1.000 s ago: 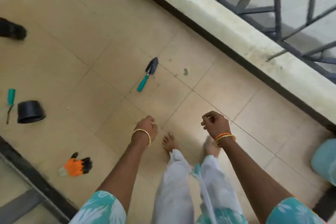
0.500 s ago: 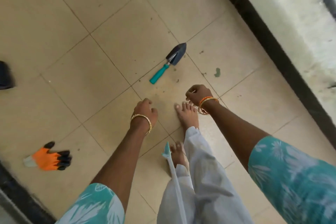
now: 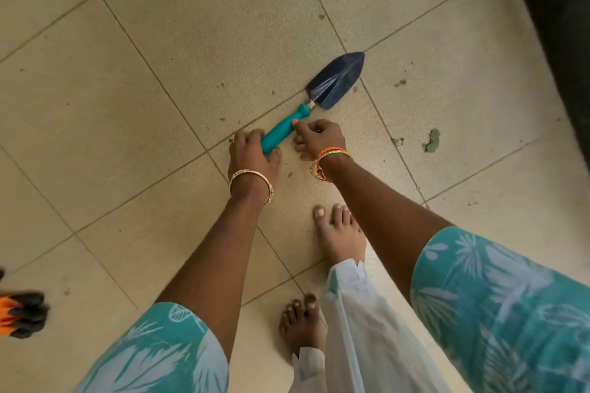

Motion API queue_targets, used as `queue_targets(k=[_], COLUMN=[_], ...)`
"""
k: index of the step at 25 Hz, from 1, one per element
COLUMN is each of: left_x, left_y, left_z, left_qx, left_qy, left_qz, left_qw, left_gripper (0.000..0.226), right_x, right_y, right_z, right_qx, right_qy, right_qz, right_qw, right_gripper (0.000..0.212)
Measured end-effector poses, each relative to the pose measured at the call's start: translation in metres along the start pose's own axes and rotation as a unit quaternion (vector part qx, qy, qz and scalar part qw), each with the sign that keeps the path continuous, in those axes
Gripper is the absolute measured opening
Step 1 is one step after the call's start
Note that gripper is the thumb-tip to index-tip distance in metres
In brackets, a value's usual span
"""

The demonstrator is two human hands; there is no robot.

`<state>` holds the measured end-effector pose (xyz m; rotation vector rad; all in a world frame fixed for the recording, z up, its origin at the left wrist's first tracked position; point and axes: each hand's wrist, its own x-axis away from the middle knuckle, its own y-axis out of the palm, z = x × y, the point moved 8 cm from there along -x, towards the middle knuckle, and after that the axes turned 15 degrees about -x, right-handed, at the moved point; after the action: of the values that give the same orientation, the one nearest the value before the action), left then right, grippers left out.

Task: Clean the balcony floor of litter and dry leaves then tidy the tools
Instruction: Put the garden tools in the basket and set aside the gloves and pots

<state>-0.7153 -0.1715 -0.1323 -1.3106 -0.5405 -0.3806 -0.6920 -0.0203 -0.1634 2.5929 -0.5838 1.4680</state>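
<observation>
A garden trowel (image 3: pixel 335 80) with a dark blue blade and a teal handle lies on the beige tiled floor (image 3: pixel 159 73), blade pointing up and right. My left hand (image 3: pixel 252 153) grips the butt end of the handle, fingers curled over it. My right hand (image 3: pixel 319 137) pinches the handle nearer the blade, its fingers curled. A green scrap of litter (image 3: pixel 431 140) lies to the right of my right hand, with small dark specks (image 3: pixel 399 83) scattered around the blade.
An orange and black glove (image 3: pixel 19 313) lies at the left edge. The dark base of the balcony ledge (image 3: pixel 555 25) runs down the top right. My bare feet (image 3: pixel 338 233) stand just below my hands.
I have bent down and the view has closed in on the trowel. Both hands moved forward from beside my feet onto the teal handle.
</observation>
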Motion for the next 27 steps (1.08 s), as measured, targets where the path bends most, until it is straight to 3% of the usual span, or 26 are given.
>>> queue_targets(k=[4,8,12,15,19,22,27], left_x=[0.006,0.049,0.103,0.135,0.186,0.241,0.327], left_y=[-0.001,-0.033,-0.057,-0.083,-0.133,-0.153,-0.142], left_z=[0.014,0.038,0.075,0.098,0.131,0.148,0.166], left_qx=[0.020,0.064,0.104,0.205,0.300,0.381,0.374], left_qy=[0.027,0.020,-0.005,-0.086,-0.108,-0.100,-0.097], left_qz=[-0.042,-0.063,-0.184,-0.263,-0.264,-0.269,-0.246], left_qw=[0.999,0.996,0.977,0.939,0.910,0.879,0.889], left_gripper=[0.039,0.038,0.043,0.044,0.028,0.037,0.028], right_x=[0.003,0.037,0.094,0.149,0.236,0.306,0.389], right_y=[0.000,-0.025,-0.069,-0.105,-0.154,-0.183,-0.232], right_z=[-0.008,-0.022,-0.046,-0.065,-0.079,-0.068,-0.017], right_qx=[-0.024,-0.050,-0.060,-0.031,0.023,0.034,0.038], right_qy=[0.022,0.060,0.067,0.045,-0.006,-0.036,-0.060], right_qz=[0.009,0.022,0.005,-0.002,-0.030,-0.046,0.009], right_qw=[0.999,0.997,0.996,0.999,0.999,0.998,0.997], right_gripper=[0.023,0.035,0.040,0.037,0.033,0.034,0.033])
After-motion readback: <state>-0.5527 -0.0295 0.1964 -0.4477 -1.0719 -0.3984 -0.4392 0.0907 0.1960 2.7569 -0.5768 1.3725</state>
